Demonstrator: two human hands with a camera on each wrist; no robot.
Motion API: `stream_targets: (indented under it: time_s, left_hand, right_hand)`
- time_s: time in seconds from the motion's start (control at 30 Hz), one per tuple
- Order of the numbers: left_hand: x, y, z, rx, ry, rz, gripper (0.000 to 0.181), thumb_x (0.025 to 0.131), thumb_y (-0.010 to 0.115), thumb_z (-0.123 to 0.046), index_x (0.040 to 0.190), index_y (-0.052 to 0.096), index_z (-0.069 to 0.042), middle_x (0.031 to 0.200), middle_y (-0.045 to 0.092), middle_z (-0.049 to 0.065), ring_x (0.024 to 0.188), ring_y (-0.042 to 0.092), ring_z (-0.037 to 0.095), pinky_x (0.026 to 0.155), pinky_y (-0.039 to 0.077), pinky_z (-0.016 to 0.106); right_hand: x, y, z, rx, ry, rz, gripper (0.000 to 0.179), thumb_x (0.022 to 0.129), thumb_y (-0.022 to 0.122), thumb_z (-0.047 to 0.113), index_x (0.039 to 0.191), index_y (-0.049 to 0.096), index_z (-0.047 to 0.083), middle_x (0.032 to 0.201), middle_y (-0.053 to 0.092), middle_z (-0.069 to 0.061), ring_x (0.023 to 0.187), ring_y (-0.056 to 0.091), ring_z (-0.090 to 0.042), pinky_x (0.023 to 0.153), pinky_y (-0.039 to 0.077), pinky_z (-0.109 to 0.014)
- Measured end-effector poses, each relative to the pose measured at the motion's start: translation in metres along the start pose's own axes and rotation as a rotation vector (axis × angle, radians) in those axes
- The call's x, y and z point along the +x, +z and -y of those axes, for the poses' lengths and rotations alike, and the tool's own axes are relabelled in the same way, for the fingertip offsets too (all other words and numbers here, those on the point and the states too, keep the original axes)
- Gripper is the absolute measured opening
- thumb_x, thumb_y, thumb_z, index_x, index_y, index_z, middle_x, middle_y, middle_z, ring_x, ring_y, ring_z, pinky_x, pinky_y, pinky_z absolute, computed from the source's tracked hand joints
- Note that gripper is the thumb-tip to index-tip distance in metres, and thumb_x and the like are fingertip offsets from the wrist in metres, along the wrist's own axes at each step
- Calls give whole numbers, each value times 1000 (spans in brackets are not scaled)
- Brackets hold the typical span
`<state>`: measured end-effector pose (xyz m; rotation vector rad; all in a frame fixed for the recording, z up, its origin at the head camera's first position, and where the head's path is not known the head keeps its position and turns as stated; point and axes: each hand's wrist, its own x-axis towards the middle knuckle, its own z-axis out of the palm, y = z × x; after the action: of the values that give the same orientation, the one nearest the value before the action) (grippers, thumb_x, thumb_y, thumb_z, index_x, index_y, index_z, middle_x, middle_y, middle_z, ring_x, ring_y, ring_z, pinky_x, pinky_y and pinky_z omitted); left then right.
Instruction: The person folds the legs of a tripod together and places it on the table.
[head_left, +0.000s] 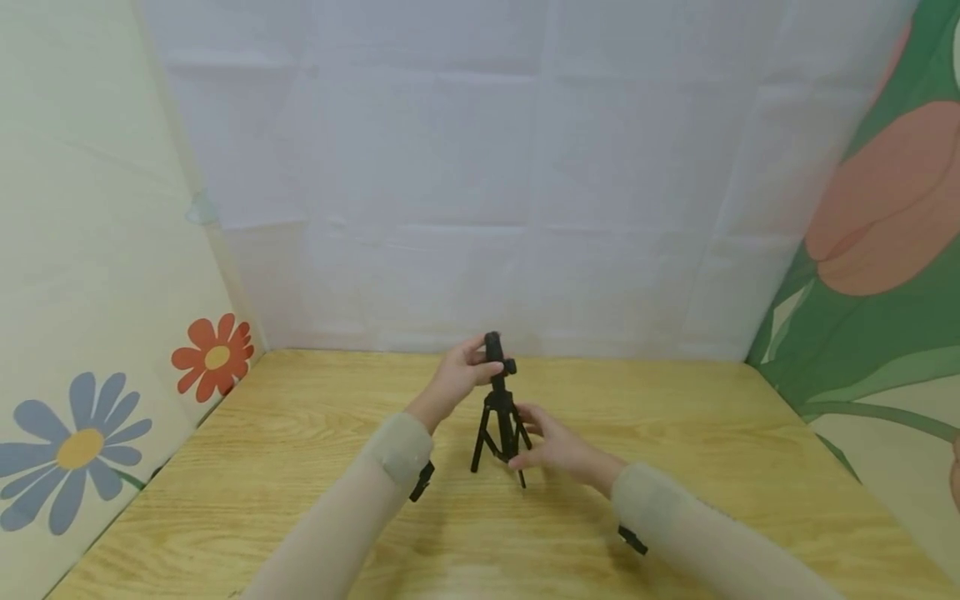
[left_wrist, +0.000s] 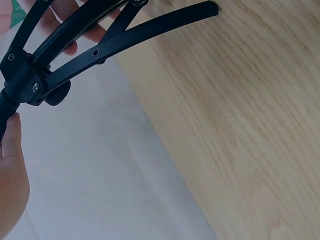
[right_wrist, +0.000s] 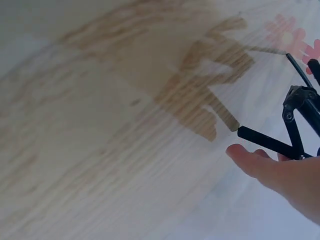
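A small black tripod (head_left: 502, 417) is upright near the middle of the table, its top leaning slightly left and its legs spread. My left hand (head_left: 459, 377) grips its upper column, thumb across the front, just beside a side knob (head_left: 511, 367). In the left wrist view, the tripod's leg hinges (left_wrist: 22, 80) show beyond the left thumb (left_wrist: 12, 145). Low on the right, my right hand (head_left: 558, 446) is around the legs, with loosely bent fingers behind and the thumb in front. In the right wrist view, the right thumb (right_wrist: 250, 162) extends under one leg (right_wrist: 265, 141); the fingers are mostly hidden.
The wood-grain table (head_left: 300, 433) ends at a white sheet (head_left: 450, 208) hung behind it. Flower-printed panels (head_left: 67, 275) border the left and right sides. Each sleeve has a black strap piece (head_left: 632, 540) at the wrist.
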<state>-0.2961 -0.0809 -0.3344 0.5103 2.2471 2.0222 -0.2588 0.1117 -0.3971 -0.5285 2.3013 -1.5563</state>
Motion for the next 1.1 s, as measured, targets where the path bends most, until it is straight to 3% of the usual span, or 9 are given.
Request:
stream_targets:
  time_s: [0.2,0.37,0.83,1.1]
  left_hand:
    - [4,-1,1,-24,-23,-13,58,96,57,2,149,34,-1,126,59,25,114,60,35,96,48,43]
    - [5,-1,0,-15,-21,-18,56,96,57,1,148,35,1,125,60,25,113,60,36,96,49,43]
    - [10,-1,3,-19,-36,-45,57,96,57,2,149,35,0,127,58,27,115,59,36,96,48,43]
    - [5,-1,3,-19,7,-46,58,96,58,1,148,33,4,123,61,25,110,63,33,94,50,41]
  right_hand:
    - [0,0,-1,-39,20,65,98,78,81,5,154,19,7,155,21,-25,138,25,-49,104,27,-66]
    - [1,-1,-2,-78,17,82,100,78,80,5,155,16,8,155,23,-25,137,27,-48,104,28,-66]
    - [10,1,-5,-201,-35,23,96,77,83,10,150,22,0,139,42,-25,123,44,-46,99,39,-60]
    - [12,3,-2,-251,-60,1,91,75,84,9,145,28,-4,129,50,-23,115,51,-43,95,45,-56]
